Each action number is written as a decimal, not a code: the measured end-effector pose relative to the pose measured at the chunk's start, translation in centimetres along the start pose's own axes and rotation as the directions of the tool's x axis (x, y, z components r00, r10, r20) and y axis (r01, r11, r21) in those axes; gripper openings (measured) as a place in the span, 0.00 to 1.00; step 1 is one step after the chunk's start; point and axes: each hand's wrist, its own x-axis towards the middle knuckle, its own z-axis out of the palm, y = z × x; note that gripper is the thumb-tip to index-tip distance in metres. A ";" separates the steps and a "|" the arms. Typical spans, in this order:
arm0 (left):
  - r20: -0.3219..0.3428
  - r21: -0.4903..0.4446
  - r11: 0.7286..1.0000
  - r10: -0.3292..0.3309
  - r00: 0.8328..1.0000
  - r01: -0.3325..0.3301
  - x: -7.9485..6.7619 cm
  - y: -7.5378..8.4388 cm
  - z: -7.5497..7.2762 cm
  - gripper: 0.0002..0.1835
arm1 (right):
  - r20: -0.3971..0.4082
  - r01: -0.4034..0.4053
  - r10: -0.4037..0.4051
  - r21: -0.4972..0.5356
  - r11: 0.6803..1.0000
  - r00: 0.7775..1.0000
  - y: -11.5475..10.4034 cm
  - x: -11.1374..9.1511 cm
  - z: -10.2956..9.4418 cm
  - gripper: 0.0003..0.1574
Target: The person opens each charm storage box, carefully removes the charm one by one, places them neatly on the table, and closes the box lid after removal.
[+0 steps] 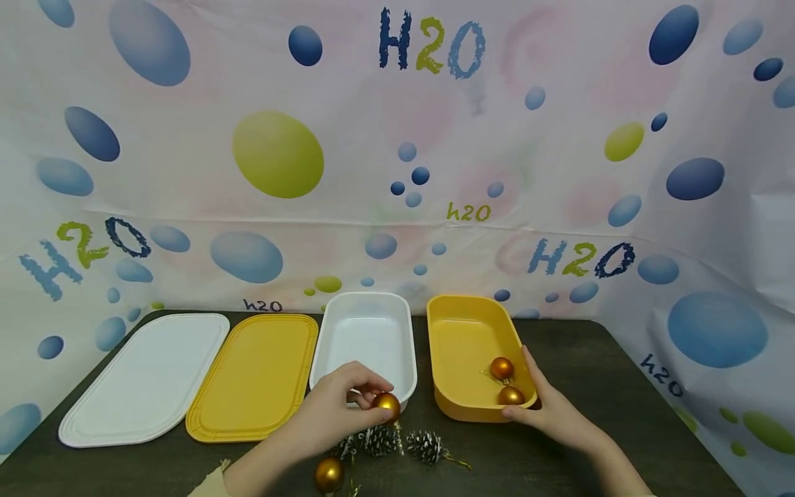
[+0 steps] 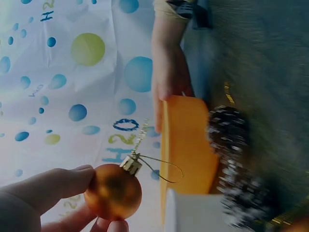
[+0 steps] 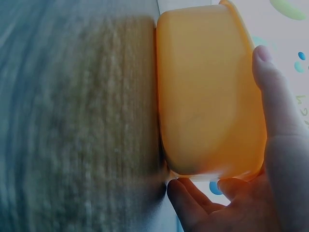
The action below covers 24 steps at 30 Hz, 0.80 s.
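My left hand (image 1: 335, 407) pinches a shiny gold Christmas ball (image 1: 386, 407) between thumb and fingertips, over the near end of the white container. In the left wrist view the held ball (image 2: 113, 192) has a gold cap and a thin string loop hanging free. My right hand (image 1: 559, 414) grips the yellow container (image 1: 456, 408) at its near right corner. The right wrist view shows the thumb (image 3: 275, 96) along the rim and the fingers round the side. Two gold balls, an upper one (image 1: 502, 368) and a nearer one (image 1: 511, 395), lie inside the yellow container.
Left of the yellow container stands a white container (image 1: 363, 331). Further left lie a yellow lid (image 1: 254, 379) and a white lid (image 1: 149, 379). Frosted pine cones (image 1: 425, 447) and another gold ball (image 1: 329, 475) lie in front, partly behind my left arm.
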 end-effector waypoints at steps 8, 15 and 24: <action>0.083 -0.005 0.999 -0.044 0.996 0.045 -2.6 -2.0 -0.7 0.16 | -0.003 0.003 -0.003 -0.022 1.000 1.000 0.0 0.0 -0.1 0.66; 0.114 0.058 0.998 -0.025 0.993 0.018 -3.5 -3.5 -0.2 0.14 | 0.002 -0.008 0.009 -0.023 1.000 1.000 -0.1 0.0 -0.1 0.66; 0.170 0.144 0.985 0.066 0.983 -0.092 -3.8 -4.2 0.1 0.12 | 0.014 -0.018 0.018 -0.006 1.000 1.000 -0.2 0.0 -0.2 0.66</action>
